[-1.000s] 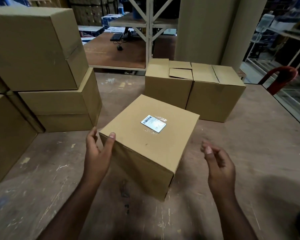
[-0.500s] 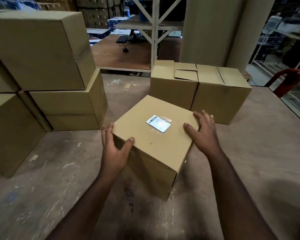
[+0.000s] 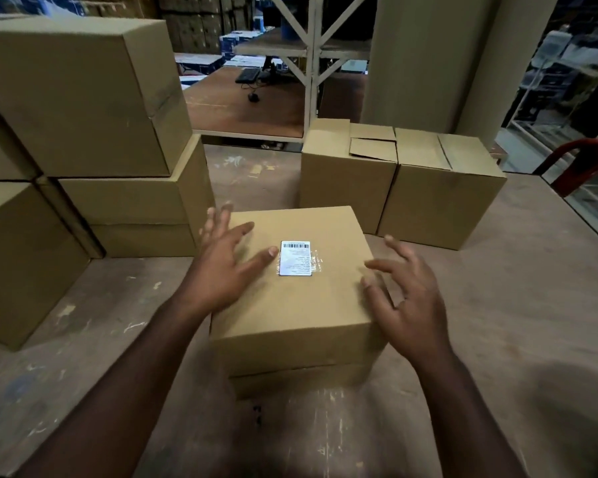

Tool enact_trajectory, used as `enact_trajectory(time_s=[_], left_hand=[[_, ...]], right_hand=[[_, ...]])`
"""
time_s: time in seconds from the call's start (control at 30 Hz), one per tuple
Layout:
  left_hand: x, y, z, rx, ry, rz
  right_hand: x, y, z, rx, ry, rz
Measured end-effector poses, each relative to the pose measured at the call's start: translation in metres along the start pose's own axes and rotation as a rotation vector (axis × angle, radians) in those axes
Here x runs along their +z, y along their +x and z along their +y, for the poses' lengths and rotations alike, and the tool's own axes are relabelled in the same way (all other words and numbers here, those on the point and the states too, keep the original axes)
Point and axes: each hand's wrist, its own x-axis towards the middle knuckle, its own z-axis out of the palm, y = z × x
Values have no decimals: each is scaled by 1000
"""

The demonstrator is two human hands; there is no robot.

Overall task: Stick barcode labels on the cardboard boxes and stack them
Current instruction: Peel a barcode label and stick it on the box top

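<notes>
While the box [image 3: 292,298] stands on the table [image 3: 497,339] right in front of you, its top face carries a white label [image 3: 296,258]. This label has a barcode along its far edge and some lines of small print under it, but the print is too small to read. Clear tape covers the label and goes a little past its right side.

Your left hand [image 3: 221,267] lies over the left part of the box top with the fingers spread and straight; the thumb tip is just beside the label's left edge. It holds nothing. Your right hand [image 3: 406,298] is at the right edge of the box, fingers spread and a little bent, and it also holds nothing. I cannot tell whether it touches the box.

Behind the box, two more boxes [image 3: 401,181] stand side by side, touching each other. At your left, a stack [image 3: 94,139] of bigger boxes stands on the same table. A red chair [image 3: 582,167] is at the far right.
</notes>
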Motion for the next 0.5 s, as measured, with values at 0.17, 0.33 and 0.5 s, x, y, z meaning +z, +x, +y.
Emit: enact_trajectory(time_s=[0.17,0.33,0.5], left_hand=[[14,1,7,193,292,-181],[7,11,4,290,336,-284],[3,22,2,318,377,-337]], right_hand=[[-3,-17,-35,194,-193,-166],[-26,-18,-72,118,-538,-222],[-30,29,-81,102,-541,-185]])
